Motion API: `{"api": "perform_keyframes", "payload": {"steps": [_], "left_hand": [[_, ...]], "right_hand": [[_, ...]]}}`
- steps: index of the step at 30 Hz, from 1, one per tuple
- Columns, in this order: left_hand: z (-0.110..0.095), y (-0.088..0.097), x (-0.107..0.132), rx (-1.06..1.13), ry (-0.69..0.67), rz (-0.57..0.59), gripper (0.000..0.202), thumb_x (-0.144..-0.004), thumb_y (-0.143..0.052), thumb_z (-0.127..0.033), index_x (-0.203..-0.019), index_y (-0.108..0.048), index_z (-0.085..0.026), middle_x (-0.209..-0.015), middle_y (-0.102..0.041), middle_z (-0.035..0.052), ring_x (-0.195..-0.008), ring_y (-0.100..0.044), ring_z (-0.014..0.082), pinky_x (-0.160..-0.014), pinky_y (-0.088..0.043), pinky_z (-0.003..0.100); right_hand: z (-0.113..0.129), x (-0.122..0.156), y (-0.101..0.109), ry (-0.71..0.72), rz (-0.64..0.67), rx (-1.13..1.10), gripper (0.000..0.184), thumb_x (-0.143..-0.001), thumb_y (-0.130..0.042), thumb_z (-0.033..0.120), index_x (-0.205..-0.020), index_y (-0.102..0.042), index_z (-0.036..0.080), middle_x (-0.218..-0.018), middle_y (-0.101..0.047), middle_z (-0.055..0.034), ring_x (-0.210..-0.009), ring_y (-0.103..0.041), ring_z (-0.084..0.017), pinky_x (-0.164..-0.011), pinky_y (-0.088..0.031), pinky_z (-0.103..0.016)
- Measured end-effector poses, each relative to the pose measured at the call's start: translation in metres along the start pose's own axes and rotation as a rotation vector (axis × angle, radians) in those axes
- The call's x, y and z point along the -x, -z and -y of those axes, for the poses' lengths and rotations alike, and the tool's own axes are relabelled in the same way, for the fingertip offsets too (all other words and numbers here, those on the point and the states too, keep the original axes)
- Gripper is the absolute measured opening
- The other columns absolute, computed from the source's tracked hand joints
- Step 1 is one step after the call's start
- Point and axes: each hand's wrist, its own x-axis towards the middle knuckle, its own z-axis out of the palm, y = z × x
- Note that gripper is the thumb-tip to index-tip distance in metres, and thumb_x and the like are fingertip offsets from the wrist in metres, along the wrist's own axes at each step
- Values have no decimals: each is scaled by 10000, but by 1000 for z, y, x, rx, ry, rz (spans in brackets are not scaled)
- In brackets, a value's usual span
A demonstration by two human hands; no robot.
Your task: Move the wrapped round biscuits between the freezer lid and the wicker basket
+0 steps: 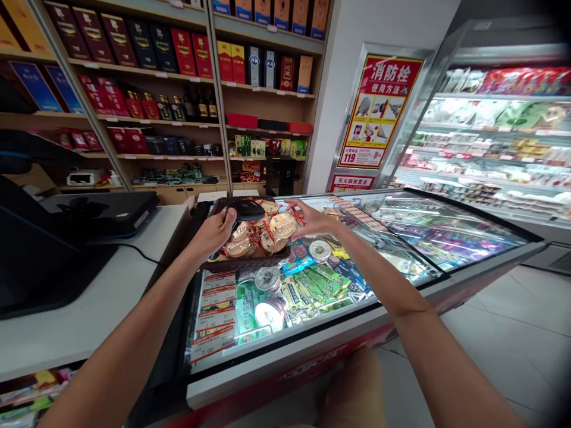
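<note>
**A:** Where are the hands?

**B:** Both reach forward over a shop freezer [401, 279] with a sliding glass top. A dark woven basket [250, 262] sits on the glass at the end nearest the white counter [89, 297]. It is piled with round snacks in clear wrappers.

**A:** What does the left hand do?

**B:** The left hand [216, 233] is curled shut around the basket's left rim, with the thumb beside a flat black object [243, 209] lying on the pile. The grip looks like bracing, so the basket does not slide on the smooth glass.

**A:** And the right?

**B:** The right hand [313, 220] pinches one wrapped packet [284, 225] by its edge with thumb and fingertips, just above the pile. The light hold suits something thin and brittle.

**A:** Anything behind?

**B:** Shelves [156, 74] of boxed bottles, and a red poster [379, 110].
</note>
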Motion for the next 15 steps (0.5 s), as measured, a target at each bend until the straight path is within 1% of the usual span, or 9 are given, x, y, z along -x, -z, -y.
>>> {"api": "perform_keyframes", "payload": {"steps": [3, 5, 8, 10, 12, 15], "left_hand": [[11, 5, 6, 59, -16, -91, 425, -959, -322, -635, -786, -350, -248, -722, -423, -4, -654, -461, 169, -634, -401, 300], [19, 8, 9, 89, -16, -119, 382, -950, -382, -618, -872, -344, -246, -797, -419, 1, -715, -466, 173, -676, -416, 310], [33, 12, 11, 120, 28, -175, 406, -931, -421, -644, -898, -326, -250, -801, -406, -1, -748, -476, 190, -685, -409, 333], [42, 15, 12, 163, 75, -203, 426, -921, -428, -665, -893, -313, -256, -791, -404, -5, -728, -495, 194, -657, -409, 333], [50, 18, 13, 245, 121, -194, 446, -915, -424, -691, -901, -302, -262, -772, -396, -19, -651, -510, 183, -596, -404, 320], [59, 20, 13, 320, 147, -181, 466, -909, -403, -722, -913, -322, -264, -729, -388, -38, -540, -518, 168, -527, -377, 305]], "right_hand": [[7, -14, -7, 8, 20, -1, 1131, -583, -924, 514, -1527, -335, 308, -1520, -403, -100, -1408, -426, -328, -1188, -365, -479], [9, -23, -12, 7, 25, -3, 1113, -584, -921, 521, -1518, -352, 315, -1524, -401, -92, -1413, -421, -329, -1196, -355, -477], [7, -36, -17, 26, 27, -15, 1090, -580, -921, 523, -1502, -381, 306, -1523, -412, -91, -1403, -432, -327, -1186, -367, -467], [3, -47, -18, 26, -4, -3, 1083, -574, -925, 512, -1493, -394, 297, -1516, -421, -95, -1394, -437, -326, -1172, -378, -460], [-2, -59, -18, -6, -123, 32, 1050, -589, -916, 505, -1484, -412, 286, -1499, -435, -98, -1387, -435, -325, -1162, -383, -454], [-9, -74, -24, -122, -389, 94, 989, -634, -889, 490, -1479, -430, 256, -1481, -446, -115, -1394, -399, -324, -1168, -359, -454]]}}
